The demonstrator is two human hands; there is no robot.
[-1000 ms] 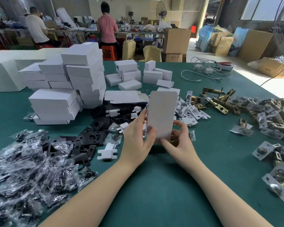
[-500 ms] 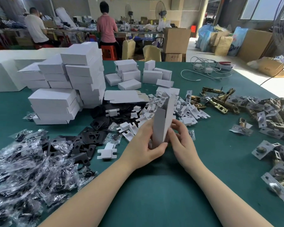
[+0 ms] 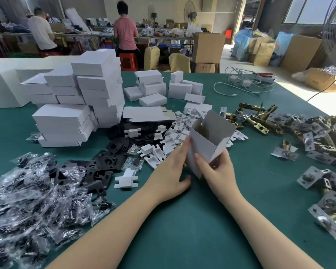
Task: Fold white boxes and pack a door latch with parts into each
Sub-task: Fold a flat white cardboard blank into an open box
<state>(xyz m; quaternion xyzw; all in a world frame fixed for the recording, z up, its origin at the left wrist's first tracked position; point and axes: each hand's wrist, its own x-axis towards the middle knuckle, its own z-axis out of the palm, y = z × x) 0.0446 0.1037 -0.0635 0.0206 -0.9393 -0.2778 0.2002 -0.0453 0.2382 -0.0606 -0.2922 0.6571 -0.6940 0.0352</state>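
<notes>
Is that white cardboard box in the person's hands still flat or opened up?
Opened up: the white cardboard box forms a hollow sleeve, open on top, grey inside visible.

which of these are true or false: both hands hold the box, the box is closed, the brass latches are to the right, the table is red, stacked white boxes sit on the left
Both hands hold the box: true. The left hand and right hand grip the white box.
The box is closed: false; its top is open.
The brass latches lie to the right: true.
The table is red: false; it is green.
Stacked white boxes sit on the left: true.
</notes>
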